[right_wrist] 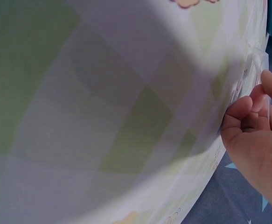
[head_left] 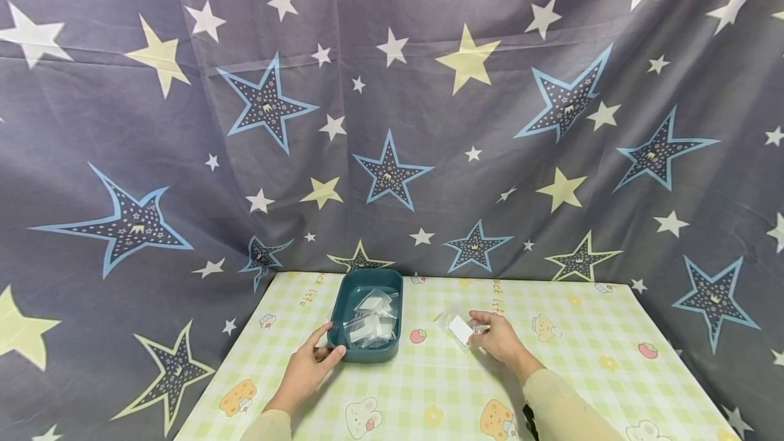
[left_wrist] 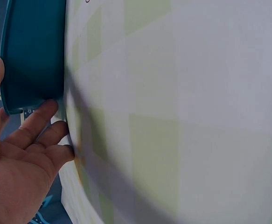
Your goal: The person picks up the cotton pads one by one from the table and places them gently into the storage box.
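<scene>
A teal plastic bin (head_left: 371, 355) stands at the back left of the table, with several clear bags (head_left: 372, 325) of white pieces inside. My left hand (head_left: 306, 367) grips its near left corner, thumb at the front rim and a fingertip on the left side. In the left wrist view, the left hand (left_wrist: 24, 158) has the thumb at the bin's (left_wrist: 35, 51) rim and other fingers at its wall. To the right of the bin, my right hand (head_left: 499, 339) pinches a small clear plastic bag (head_left: 458, 329) holding a white rectangular piece. In the right wrist view, the bag (right_wrist: 261, 60) is mostly hidden behind the fingers.
A pale green checked tablecloth (head_left: 404, 386) printed with cartoon figures covers the table. Behind the table's far edge hangs a dark grey curtain (head_left: 392, 223) patterned with stars, which also runs along both sides.
</scene>
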Motion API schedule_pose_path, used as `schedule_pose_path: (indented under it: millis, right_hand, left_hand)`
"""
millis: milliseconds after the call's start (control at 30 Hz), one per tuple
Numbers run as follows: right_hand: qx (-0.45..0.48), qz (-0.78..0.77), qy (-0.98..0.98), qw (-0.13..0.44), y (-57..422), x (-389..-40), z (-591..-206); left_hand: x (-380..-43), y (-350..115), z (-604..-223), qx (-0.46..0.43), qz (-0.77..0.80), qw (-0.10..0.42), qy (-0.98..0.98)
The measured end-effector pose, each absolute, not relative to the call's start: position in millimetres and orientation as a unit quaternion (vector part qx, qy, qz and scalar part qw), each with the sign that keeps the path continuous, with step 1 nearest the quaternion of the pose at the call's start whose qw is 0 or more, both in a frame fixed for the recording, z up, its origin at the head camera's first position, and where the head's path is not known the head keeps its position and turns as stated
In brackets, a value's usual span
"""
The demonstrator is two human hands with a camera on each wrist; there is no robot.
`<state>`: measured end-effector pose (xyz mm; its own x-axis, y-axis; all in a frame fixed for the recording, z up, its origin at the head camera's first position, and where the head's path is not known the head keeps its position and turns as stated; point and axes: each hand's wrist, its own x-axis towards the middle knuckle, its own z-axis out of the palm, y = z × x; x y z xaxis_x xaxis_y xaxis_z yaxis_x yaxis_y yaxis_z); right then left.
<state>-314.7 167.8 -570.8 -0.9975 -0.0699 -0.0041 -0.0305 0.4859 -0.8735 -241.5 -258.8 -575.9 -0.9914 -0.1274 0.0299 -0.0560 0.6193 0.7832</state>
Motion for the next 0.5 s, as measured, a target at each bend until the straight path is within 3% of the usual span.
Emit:
schedule_pose_path:
  millis: [500]
  right_hand:
    - [-0.021,-0.535,0.844,0.029,169.2,-314.6,-568.7]
  left_hand:
    - [-241.1,-258.2,-574.5,0.056,-0.433,0.038,-0.899]
